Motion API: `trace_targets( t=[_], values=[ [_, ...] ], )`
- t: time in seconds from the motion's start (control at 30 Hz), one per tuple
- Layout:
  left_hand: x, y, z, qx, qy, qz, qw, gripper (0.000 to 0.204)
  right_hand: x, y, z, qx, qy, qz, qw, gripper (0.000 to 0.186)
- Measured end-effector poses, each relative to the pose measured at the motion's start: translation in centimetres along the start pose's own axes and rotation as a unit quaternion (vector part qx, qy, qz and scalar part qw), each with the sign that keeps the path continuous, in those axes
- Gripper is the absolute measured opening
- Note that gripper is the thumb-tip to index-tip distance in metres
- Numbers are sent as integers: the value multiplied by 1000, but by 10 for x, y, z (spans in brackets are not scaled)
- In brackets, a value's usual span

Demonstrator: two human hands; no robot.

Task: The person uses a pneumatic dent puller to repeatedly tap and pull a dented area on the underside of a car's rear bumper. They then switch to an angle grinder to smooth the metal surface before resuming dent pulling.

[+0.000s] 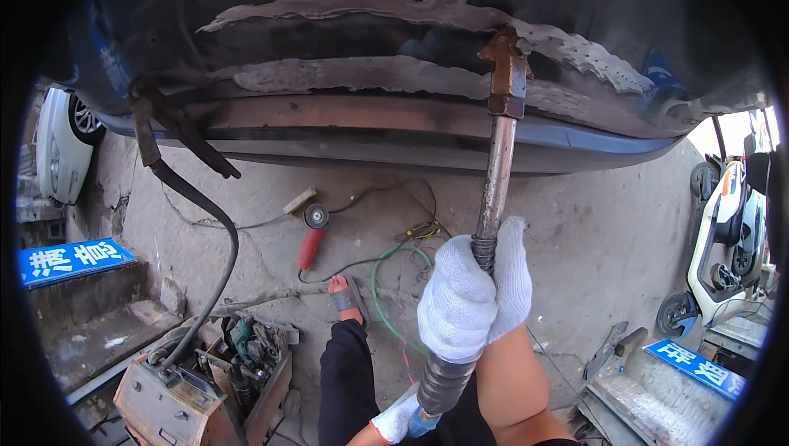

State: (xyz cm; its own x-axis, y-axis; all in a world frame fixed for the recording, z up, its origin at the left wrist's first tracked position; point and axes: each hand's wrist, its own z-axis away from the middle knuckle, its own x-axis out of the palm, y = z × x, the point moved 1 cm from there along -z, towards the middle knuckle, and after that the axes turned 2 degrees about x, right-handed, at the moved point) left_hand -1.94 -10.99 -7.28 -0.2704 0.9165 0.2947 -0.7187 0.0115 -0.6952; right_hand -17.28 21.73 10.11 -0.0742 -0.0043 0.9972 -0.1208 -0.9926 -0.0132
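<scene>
A slide-hammer dent puller [498, 175] runs up from between my legs to a dark car panel. Its brass-coloured, square head [509, 76] meets the panel at a bare, ground-down patch [592, 56]. My right hand [460, 302], in a white knit glove, is wrapped round the puller's shaft below the coiled section. Lower down, my left hand [397, 418], also gloved, is closed round the rear end of the puller by a blue part; most of its fingers are hidden. A black clamp [156, 121] grips the panel's edge at the left.
A heavy cable [230, 241] links the clamp to a rusty machine [168, 401] beside a box of tools [246, 347]. A red angle grinder [310, 245] lies on the concrete near my foot [343, 298], with loose cords and a green hose [376, 290]. A scooter [713, 241] stands right.
</scene>
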Motion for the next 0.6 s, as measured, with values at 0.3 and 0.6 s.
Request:
trace_targets(
  t=[0.3,0.6],
  values=[
    [36,28,21,112,-14,-153,982,27,3,9,-3,-49,98,118,987,49],
    [57,48,23,135,-5,-184,974,27,-13,17,25,-50,62,83,993,22]
  ],
)
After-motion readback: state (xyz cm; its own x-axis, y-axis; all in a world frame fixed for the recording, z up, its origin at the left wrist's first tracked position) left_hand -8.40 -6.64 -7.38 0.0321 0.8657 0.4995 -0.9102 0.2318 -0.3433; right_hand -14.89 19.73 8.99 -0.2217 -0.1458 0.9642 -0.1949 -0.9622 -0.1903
